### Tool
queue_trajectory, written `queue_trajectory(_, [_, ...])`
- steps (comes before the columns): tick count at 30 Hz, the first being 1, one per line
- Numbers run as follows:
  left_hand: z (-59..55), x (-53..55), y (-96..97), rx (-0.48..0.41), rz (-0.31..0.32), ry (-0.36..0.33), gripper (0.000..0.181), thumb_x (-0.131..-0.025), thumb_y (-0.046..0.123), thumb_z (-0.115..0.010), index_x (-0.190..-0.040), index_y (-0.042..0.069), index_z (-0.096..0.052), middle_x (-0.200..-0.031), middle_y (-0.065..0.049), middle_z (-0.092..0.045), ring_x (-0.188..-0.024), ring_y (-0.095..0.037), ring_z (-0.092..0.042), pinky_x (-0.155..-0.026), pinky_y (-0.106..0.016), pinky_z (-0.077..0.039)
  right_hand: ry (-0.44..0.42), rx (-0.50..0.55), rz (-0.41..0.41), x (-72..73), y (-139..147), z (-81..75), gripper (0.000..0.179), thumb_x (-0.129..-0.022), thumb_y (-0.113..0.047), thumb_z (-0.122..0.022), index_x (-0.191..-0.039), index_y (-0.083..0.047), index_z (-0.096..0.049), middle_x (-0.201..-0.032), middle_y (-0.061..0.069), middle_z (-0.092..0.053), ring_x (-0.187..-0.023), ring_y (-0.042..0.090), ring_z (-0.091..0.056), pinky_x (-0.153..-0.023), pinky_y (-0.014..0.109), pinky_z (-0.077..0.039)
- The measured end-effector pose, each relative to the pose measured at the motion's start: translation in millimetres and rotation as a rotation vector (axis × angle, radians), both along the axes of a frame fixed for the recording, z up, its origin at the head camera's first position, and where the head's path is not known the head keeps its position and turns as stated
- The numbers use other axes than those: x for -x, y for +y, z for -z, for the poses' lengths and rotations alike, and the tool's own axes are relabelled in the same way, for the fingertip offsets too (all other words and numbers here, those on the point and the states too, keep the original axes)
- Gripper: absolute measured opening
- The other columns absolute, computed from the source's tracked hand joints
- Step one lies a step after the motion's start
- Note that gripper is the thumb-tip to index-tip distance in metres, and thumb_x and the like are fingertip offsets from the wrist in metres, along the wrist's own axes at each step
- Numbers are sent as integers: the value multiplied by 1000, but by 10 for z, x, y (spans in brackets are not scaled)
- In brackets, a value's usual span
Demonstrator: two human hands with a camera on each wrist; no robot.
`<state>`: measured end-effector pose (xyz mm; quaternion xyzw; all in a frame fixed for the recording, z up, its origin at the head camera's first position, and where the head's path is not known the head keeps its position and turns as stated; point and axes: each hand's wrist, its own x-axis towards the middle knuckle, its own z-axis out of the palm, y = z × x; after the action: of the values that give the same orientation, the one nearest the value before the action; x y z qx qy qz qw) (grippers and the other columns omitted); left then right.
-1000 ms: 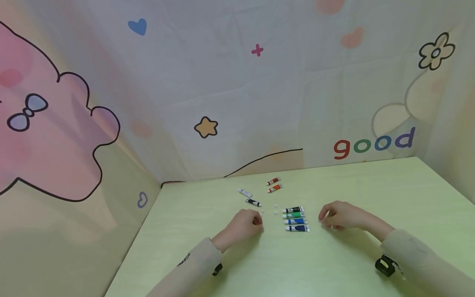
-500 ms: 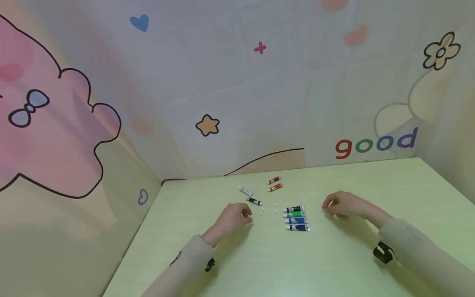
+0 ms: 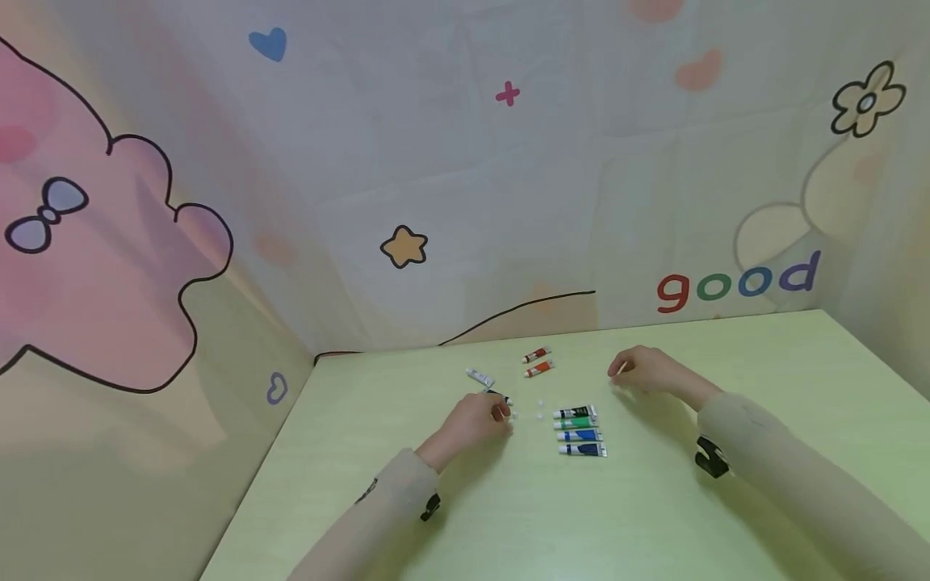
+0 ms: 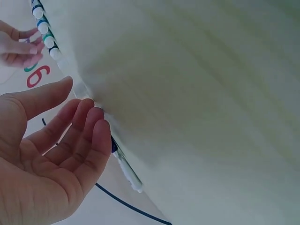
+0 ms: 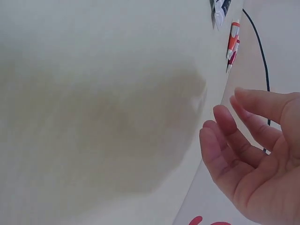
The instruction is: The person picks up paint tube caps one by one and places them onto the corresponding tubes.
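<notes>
My left hand (image 3: 474, 421) hovers low over the table, its fingertips beside a few tiny white pieces (image 3: 540, 417) that look like caps. It partly covers a dark paint tube (image 3: 501, 398); a white paint tube (image 3: 479, 377) lies just beyond. In the left wrist view its thumb stands apart from loosely bent fingers (image 4: 101, 133), with nothing between. Farther right, my right hand (image 3: 649, 371) is above the table, nearest the orange paint tube (image 3: 539, 369) and the row of tubes. The right wrist view shows relaxed fingers (image 5: 225, 119) holding nothing.
Between the hands lies a neat stack of tubes: black (image 3: 576, 412), green (image 3: 576, 423), blue (image 3: 579, 436) and dark blue (image 3: 582, 450). A red paint tube (image 3: 537, 354) lies behind the orange one. A printed curtain (image 3: 465, 177) hangs along the table's (image 3: 596, 516) back edge.
My right hand has moved forward and to the left, away from the table's front. My left hand first drew back left, then returned rightward toward the small white pieces. The tubes stay put.
</notes>
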<state>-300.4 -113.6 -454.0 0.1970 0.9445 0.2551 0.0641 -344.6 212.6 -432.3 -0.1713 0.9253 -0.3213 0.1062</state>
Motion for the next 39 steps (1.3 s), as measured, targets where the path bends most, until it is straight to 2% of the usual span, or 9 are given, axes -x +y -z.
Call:
queue_trajectory(6, [14,55,80,19,45,29,10,-88,12,-78,-93,7,-71,-77,3,-60,-69,-10,-52,-64,-25,-44,67,-34,-22,205,-221,-17,19,-96,-9,-66,-110,4,-69,-101,17,-69,-89,28,-62,-84,47,-52])
queue_trajectory(11, [38,52,115,35,65,36,7,-88,10,-78,-88,8,-71,-74,5,-58,-68,-8,-50,-65,-23,-43,99,-49,-54,324,-444,31,23,-95,-9,-67,-113,4,-68,-101,14,-68,-90,27,-61,-87,47,-52])
queue_trajectory(17, [8,19,122,42,69,42,7,-88,8,-77,-86,8,-71,-72,5,-56,-66,-7,-49,-63,-22,-42,146,-56,-94,446,-709,68,26,-93,-9,-69,-116,2,-68,-114,21,-66,-107,37,-61,-95,53,-49])
queue_trajectory(23, [20,-19,140,104,117,50,6,-89,9,-77,-87,10,-71,-71,8,-55,-65,-4,-48,-62,-19,-42,174,-126,-140,534,-891,137,30,-92,-9,-69,-120,1,-67,-124,21,-65,-119,41,-57,-102,54,-44])
queue_trajectory(29, [-13,-55,180,131,136,67,6,-90,10,-76,-88,11,-71,-71,8,-55,-65,-5,-48,-62,-19,-42,239,-185,-151,529,-972,122,33,-90,-8,-71,-122,1,-67,-116,19,-64,-107,35,-61,-96,52,-48])
queue_trajectory(35, [-29,-86,170,120,132,51,7,-90,9,-76,-87,12,-70,-71,8,-55,-65,-5,-48,-62,-19,-42,250,-244,-162,539,-1067,148,18,-93,-10,-70,-110,-6,-72,-104,12,-61,-92,25,-57,-90,47,-50])
queue_trajectory(39, [-1,-102,162,111,127,42,7,-90,9,-76,-88,12,-70,-72,8,-56,-66,-5,-48,-62,-20,-42,255,-276,-170,534,-1112,174,9,-93,-11,-71,-102,-9,-72,-100,9,-62,-91,24,-57,-90,47,-50])
